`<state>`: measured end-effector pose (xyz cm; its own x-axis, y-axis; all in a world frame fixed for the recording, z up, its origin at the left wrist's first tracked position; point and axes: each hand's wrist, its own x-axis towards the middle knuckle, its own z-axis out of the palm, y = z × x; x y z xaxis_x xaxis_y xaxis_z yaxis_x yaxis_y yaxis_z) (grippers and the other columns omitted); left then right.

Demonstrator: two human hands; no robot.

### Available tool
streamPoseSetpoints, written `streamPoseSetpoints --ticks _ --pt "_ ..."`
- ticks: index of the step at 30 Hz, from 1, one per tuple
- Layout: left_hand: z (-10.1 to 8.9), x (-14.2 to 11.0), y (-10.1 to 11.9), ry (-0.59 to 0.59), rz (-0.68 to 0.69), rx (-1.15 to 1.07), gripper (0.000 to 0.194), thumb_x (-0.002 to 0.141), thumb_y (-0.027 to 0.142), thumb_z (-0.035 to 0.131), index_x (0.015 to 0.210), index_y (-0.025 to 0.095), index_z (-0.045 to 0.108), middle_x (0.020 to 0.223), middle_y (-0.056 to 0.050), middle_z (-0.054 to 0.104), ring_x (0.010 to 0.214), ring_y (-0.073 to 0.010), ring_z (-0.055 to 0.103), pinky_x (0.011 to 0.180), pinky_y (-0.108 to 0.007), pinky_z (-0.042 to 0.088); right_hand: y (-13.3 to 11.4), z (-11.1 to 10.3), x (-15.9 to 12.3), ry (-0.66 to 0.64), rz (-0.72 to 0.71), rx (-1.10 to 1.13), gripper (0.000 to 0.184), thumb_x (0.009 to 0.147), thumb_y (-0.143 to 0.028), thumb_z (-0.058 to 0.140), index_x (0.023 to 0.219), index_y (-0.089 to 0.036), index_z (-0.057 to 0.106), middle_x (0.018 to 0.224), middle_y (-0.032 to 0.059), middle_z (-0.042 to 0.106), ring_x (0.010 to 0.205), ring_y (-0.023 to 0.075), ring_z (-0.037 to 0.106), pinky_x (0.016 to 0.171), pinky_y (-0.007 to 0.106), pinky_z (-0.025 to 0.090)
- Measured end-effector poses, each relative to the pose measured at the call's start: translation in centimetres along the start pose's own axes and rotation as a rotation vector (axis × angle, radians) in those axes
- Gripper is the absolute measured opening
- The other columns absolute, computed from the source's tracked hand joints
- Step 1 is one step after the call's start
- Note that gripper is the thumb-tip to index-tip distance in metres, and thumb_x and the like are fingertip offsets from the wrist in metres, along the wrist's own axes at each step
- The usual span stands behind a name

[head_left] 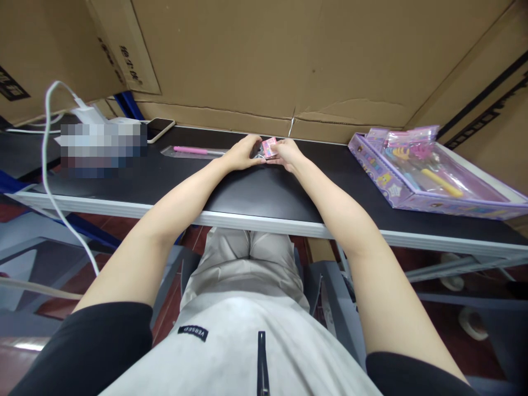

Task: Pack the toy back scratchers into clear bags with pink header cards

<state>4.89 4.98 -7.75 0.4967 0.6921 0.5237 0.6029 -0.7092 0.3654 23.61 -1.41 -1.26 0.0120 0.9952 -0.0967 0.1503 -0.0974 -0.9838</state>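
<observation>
Over the far middle of the table, my right hand (287, 154) pinches a small pink printed card (269, 147) between thumb and fingers. My left hand (242, 153) curves in from the other side, its fingers and thumb closing around a small shiny, clear piece (259, 152) beside the card. Whether that piece is joined to the card cannot be made out. Left of my left hand lies a slim stick with a pink handle (190, 150) in a clear sleeve; its right end passes behind that hand.
A purple printed box (388, 187) with clear-wrapped colourful items stands at the right. A phone (160, 130), a white charger (89, 114) with its cable (46, 165) and a blurred-out patch are at the left. Cardboard walls (247, 60) close off the back and sides of the black table (264, 195).
</observation>
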Motion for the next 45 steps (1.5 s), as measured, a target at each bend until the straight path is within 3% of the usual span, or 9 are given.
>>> streamPoseSetpoints --ticks 5,12,20,27,32,41,45 --pt "0.0 -0.1 0.1 0.004 -0.014 -0.009 0.073 0.085 0.061 0.090 0.137 0.017 0.065 0.138 -0.021 0.070 0.127 -0.0393 0.069 0.113 -0.055 0.056 0.3 0.2 0.3 -0.018 -0.004 0.086 0.029 0.103 0.006 0.049 0.090 -0.020 0.052 0.076 0.0015 0.064 0.074 0.0140 0.069 0.078 0.030 0.068" --pt "0.0 0.0 -0.2 0.025 -0.026 -0.037 0.079 0.084 0.069 0.088 0.138 0.015 0.066 0.135 -0.022 0.072 0.124 -0.0394 0.070 0.113 -0.056 0.057 0.9 0.1 1.1 -0.025 -0.034 0.154 0.029 0.099 0.006 0.054 0.091 -0.021 0.049 0.083 -0.0004 0.064 0.082 0.0125 0.070 0.086 0.033 0.068" --pt "-0.4 -0.1 -0.3 0.023 -0.017 -0.030 0.072 0.083 0.064 0.089 0.135 0.018 0.069 0.128 -0.016 0.073 0.121 -0.0370 0.070 0.110 -0.053 0.058 0.7 0.1 0.8 0.006 -0.042 0.194 0.028 0.096 0.007 0.052 0.086 -0.019 0.054 0.080 0.0017 0.065 0.092 0.0148 0.072 0.094 0.035 0.067" --pt "-0.5 -0.1 0.2 0.018 -0.030 -0.026 0.068 0.084 0.059 0.088 0.135 0.019 0.068 0.126 -0.016 0.072 0.121 -0.0377 0.070 0.109 -0.054 0.059 0.3 0.6 0.1 0.058 -0.027 0.206 0.030 0.102 0.003 0.055 0.082 -0.020 0.050 0.078 0.0009 0.062 0.088 0.0151 0.069 0.088 0.034 0.068" --pt "-0.6 -0.2 0.7 0.018 -0.035 -0.012 0.066 0.083 0.060 0.088 0.132 0.018 0.069 0.123 -0.016 0.073 0.120 -0.0383 0.070 0.109 -0.056 0.058 0.2 0.6 -0.2 0.056 0.001 0.159 0.032 0.108 -0.001 0.053 0.084 -0.022 0.047 0.082 0.0006 0.063 0.083 0.0110 0.067 0.085 0.024 0.062" --pt "-0.6 -0.2 0.8 0.018 -0.034 -0.006 0.064 0.084 0.055 0.087 0.131 0.018 0.068 0.126 -0.016 0.072 0.120 -0.0367 0.070 0.110 -0.054 0.058 0.0 0.2 -0.3 0.051 0.004 0.110 0.033 0.103 0.003 0.059 0.082 -0.021 0.049 0.074 -0.0029 0.059 0.071 0.0089 0.059 0.068 0.017 0.051" --pt "-0.7 -0.3 0.9 0.010 -0.042 0.007 0.062 0.084 0.057 0.088 0.130 0.019 0.069 0.125 -0.016 0.073 0.120 -0.0374 0.069 0.110 -0.054 0.058 -0.1 -0.1 -0.2 0.036 -0.004 0.080 0.032 0.099 0.003 0.061 0.079 -0.020 0.051 0.070 -0.0022 0.058 0.069 0.0102 0.058 0.070 0.019 0.051"
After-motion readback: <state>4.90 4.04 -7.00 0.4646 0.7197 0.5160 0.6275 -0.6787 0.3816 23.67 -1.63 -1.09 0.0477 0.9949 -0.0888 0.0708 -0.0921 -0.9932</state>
